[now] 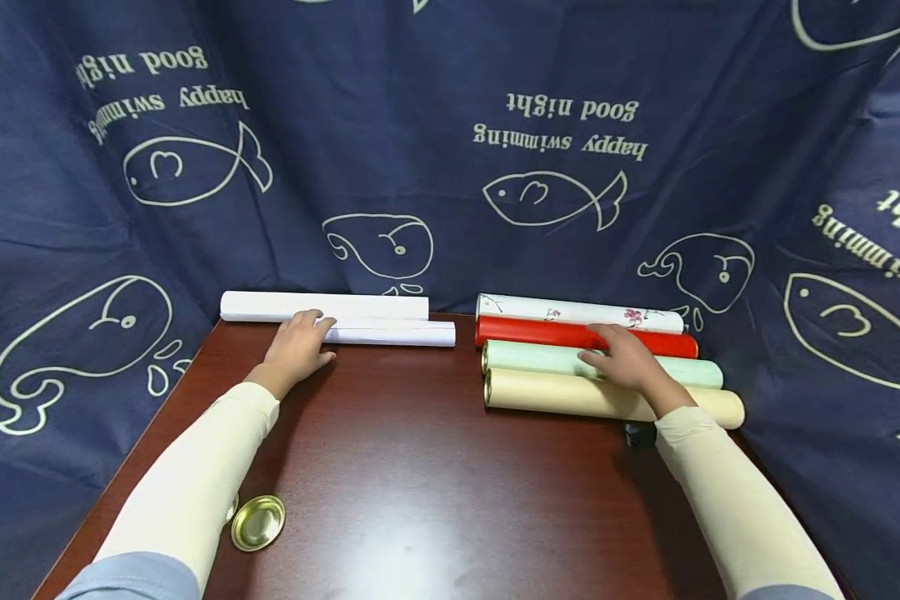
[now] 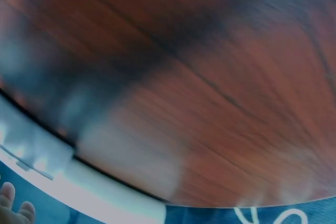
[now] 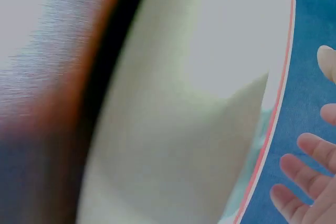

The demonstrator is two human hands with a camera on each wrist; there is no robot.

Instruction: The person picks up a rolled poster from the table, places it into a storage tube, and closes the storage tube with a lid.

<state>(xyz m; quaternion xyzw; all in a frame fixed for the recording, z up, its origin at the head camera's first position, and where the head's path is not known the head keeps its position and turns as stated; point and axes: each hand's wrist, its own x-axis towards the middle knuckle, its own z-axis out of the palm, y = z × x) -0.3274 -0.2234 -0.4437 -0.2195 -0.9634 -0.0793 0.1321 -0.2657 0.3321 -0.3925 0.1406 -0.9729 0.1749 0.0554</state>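
In the head view my left hand overlaps the left part of two white paper rolls, its fingers loosely bent. The longer roll lies along the far table edge, and the thinner roll lies just in front of it. My right hand is over a row of tubes, with fingers spread in the right wrist view. From back to front these are a white flowered tube, a red tube, a mint green tube and a cream tube.
A round gold lid lies on the brown table at the near left, with another partly hidden by my left sleeve. A small black object sits by my right wrist. Dark blue fish-print cloth surrounds the table's far side and flanks.
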